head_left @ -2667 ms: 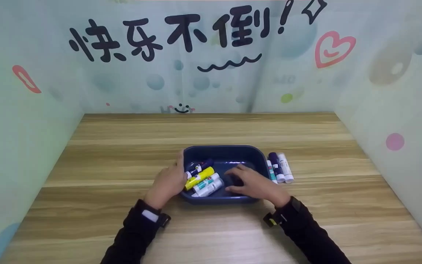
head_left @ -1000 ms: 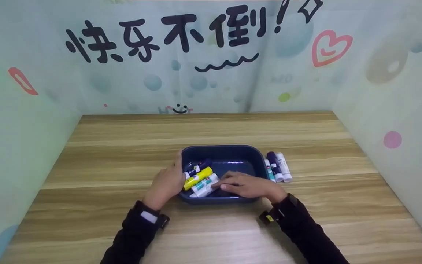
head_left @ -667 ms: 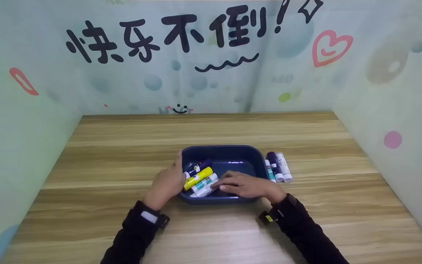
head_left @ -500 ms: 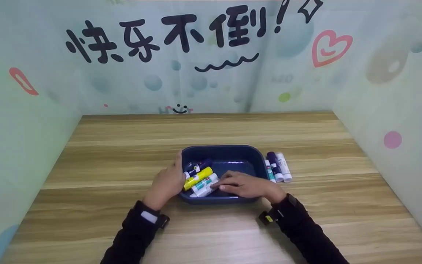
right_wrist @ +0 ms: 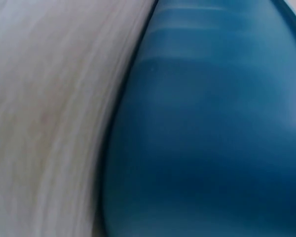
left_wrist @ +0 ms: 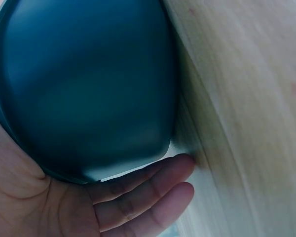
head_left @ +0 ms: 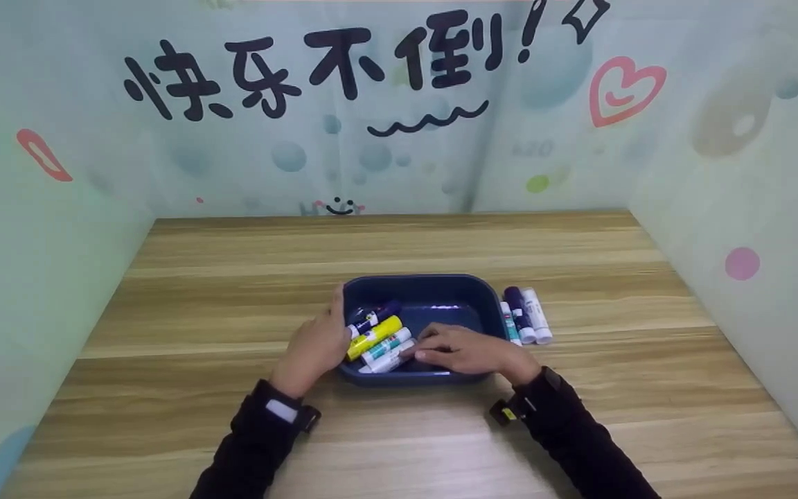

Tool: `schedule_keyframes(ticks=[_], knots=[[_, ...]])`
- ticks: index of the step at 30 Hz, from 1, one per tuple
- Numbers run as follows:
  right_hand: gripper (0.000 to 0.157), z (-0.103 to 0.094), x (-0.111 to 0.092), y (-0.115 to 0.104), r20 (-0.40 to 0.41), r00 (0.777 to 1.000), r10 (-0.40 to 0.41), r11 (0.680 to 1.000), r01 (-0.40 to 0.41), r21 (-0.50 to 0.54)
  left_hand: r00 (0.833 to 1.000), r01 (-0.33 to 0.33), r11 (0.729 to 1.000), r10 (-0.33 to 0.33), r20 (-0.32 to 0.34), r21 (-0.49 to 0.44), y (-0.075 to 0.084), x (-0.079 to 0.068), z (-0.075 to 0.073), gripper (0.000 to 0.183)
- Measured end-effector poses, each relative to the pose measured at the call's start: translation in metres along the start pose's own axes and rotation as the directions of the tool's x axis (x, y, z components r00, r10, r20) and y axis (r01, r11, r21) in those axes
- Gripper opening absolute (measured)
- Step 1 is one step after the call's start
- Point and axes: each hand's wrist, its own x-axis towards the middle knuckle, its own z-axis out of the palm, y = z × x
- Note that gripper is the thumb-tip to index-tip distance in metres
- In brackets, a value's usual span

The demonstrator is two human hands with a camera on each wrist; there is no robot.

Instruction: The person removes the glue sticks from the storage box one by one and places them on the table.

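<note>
A pale blue backdrop (head_left: pixel 233 177) with bold black characters (head_left: pixel 348 64) and a pink outlined heart (head_left: pixel 621 100) rises at the far edge of the brown wood-grain desk (head_left: pixel 233 249). A pale side panel (head_left: pixel 780 201) with a round pink dot (head_left: pixel 742 264) lines the right edge.

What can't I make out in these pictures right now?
Right hand: in the head view, its own fingers hide whether it pinches or only touches the white stick; it doesn't show in the right wrist view.
Outer teal stick: in the head view, the bin's rim hides part of it.
Bin's contents: in both wrist views, its walls hide them.
Stick labels: in the head view, print too small to read.
</note>
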Motion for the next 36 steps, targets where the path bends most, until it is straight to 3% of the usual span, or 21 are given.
schedule_keyframes(ticks=[8,15,18,21,24,26,29,33,36], knots=[[0.034,0.000,0.000,0.000,0.011,1.000,0.019,1.000,-0.019,0.005,0.999,-0.001,1.000,0.001,-0.045,0.005,0.001,-0.001,0.002,0.070],[0.035,0.000,-0.001,-0.001,0.006,1.000,0.008,1.000,-0.008,0.003,0.981,-0.038,0.996,0.052,-0.189,0.076,0.006,-0.003,0.001,0.065],[0.035,0.000,0.000,-0.001,0.004,1.000,0.002,1.000,-0.002,0.004,0.954,-0.089,0.985,0.127,-0.272,0.145,0.009,-0.003,0.002,0.063],[0.035,0.000,0.000,-0.001,0.001,1.000,-0.007,1.000,0.007,-0.002,0.906,-0.168,0.967,0.229,-0.356,0.194,0.012,-0.003,0.004,0.058],[0.035,0.000,0.000,0.000,-0.001,1.000,-0.011,1.000,0.011,-0.010,0.859,-0.254,0.943,0.321,-0.399,0.213,0.018,-0.003,0.006,0.046],[0.034,0.000,0.000,0.000,-0.005,1.000,-0.016,1.000,0.016,-0.021,0.845,-0.291,0.932,0.356,-0.400,0.214,0.023,-0.004,0.008,0.035],[0.034,0.000,0.000,0.000,-0.012,1.000,-0.024,0.999,0.023,-0.034,0.860,-0.326,0.925,0.377,-0.344,0.197,0.030,-0.006,0.011,0.023],[0.033,0.000,0.000,0.000,-0.019,0.999,-0.027,0.999,0.026,-0.043,0.927,-0.318,0.941,0.335,-0.169,0.116,0.037,-0.008,0.015,0.024],[0.033,0.000,0.001,0.000,-0.026,0.999,-0.032,0.999,0.031,-0.042,0.954,-0.284,0.955,0.291,-0.068,0.088,0.039,-0.006,0.018,0.026]])
